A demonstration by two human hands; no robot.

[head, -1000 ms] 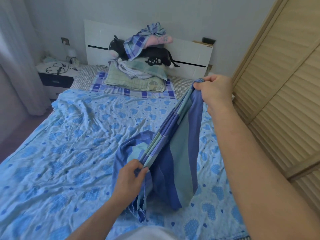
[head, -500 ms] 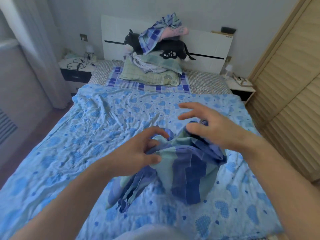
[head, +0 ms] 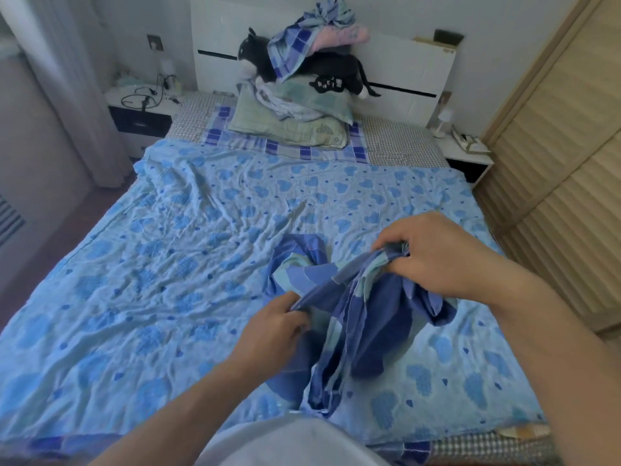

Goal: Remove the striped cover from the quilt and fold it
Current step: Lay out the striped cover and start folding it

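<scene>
The striped cover [head: 366,317], in blue and pale green bands, is bunched up between my two hands above the near right part of the bed. My left hand [head: 272,327] pinches one edge of it low and near me. My right hand [head: 433,253] grips another bunch of it higher and to the right, so the cloth stretches in a slanted band between them. The rest of the cover hangs and pools on the light blue heart-print quilt [head: 174,264], which lies spread flat over the bed.
A stack of pillows, folded cloth and a black plush cat [head: 302,75] sits at the white headboard [head: 403,68]. Nightstands stand at left [head: 141,109] and right [head: 467,153]. A wooden slatted wardrobe [head: 554,163] lines the right side; a curtain [head: 77,79] hangs at left.
One second ago my right hand held the cover high and stretched. Both hands then let it drop in a heap. Now they have taken hold of it again, lower.
</scene>
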